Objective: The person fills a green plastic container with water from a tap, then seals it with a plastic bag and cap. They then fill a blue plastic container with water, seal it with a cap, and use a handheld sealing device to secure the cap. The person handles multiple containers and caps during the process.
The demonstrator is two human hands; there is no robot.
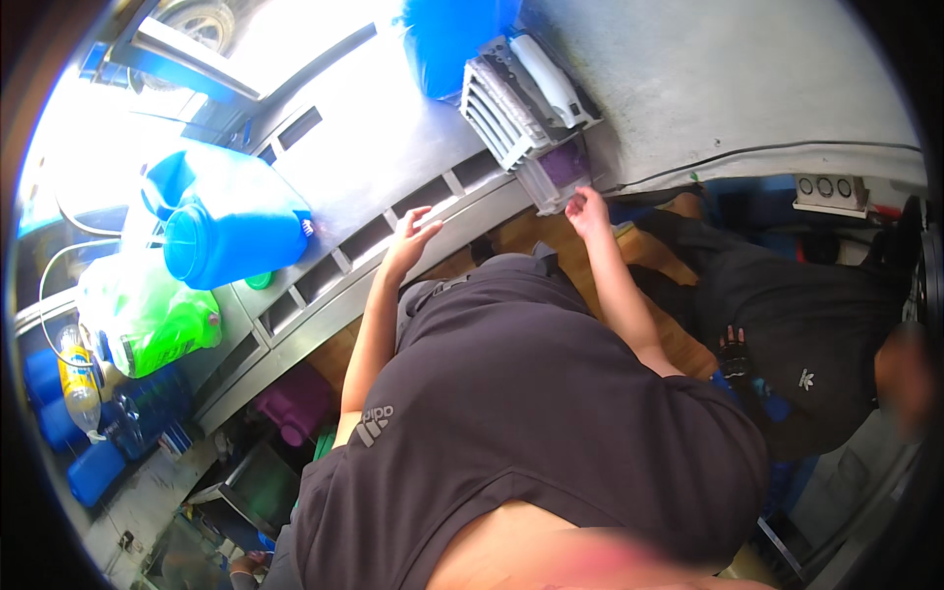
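My left hand point(411, 242) is raised over the front edge of the metal counter point(433, 202). Its fingers are stretched and apart, with nothing in them. Beside the lower corner of a clear plastic container point(547, 189), my right hand point(590, 212) is held up with its fingers bent together. What they hold, if anything, is too small to make out, and I cannot tell whether they touch the container. Something purple point(564, 165) shows at the container. Just above it stands a grey slatted rack point(503, 106) with a white long object point(544, 79) on top.
A blue jug point(241, 218) and a green-filled bag point(162, 320) stand on the counter's left. A blue bag point(447, 44) sits behind the rack. Close on my right is another person in a dark shirt point(777, 324). A black cable point(767, 149) runs along the wall.
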